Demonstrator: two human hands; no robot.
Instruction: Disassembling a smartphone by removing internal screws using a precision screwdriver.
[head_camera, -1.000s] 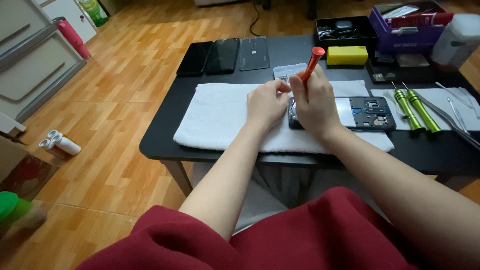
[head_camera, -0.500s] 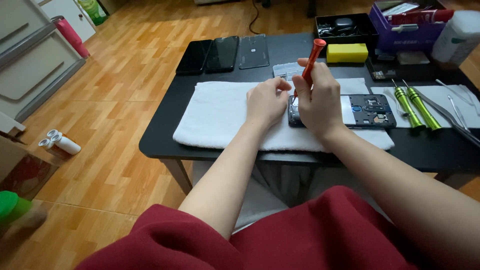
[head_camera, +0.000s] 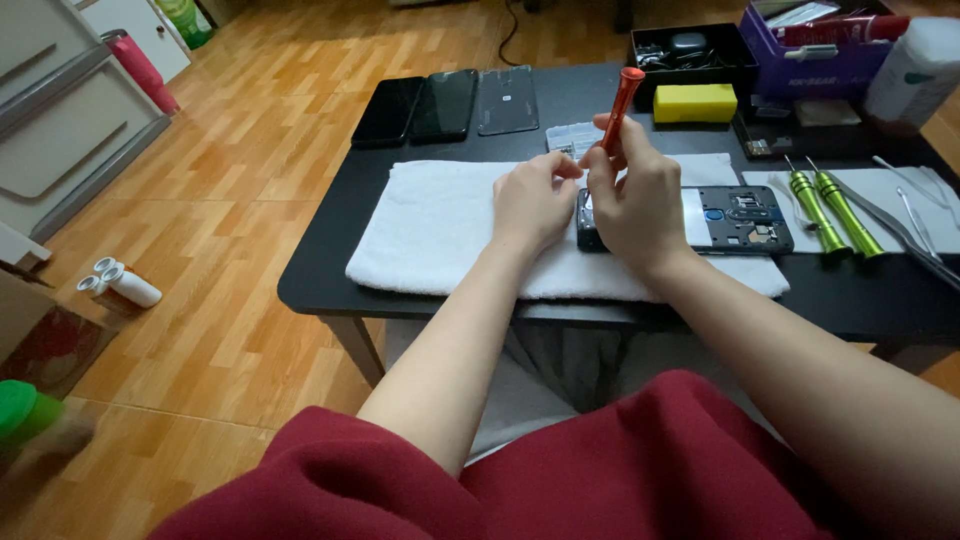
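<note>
Dim, soft indoor light; faint sheen on the wooden floor (head_camera: 240, 200). Centre of the desk (head_camera: 330, 290) sharp; lower left corner blurred, edges slightly stretched.

orange screwdriver (head_camera: 622, 105), white towel (head_camera: 440, 225) (black table (head_camera: 330, 285)).

Orange screwdriver (head_camera: 624, 100) stands nearly upright, tip down on the opened black phone (head_camera: 735, 218), which lies flat, stretching toward 3 o'clock.
</note>
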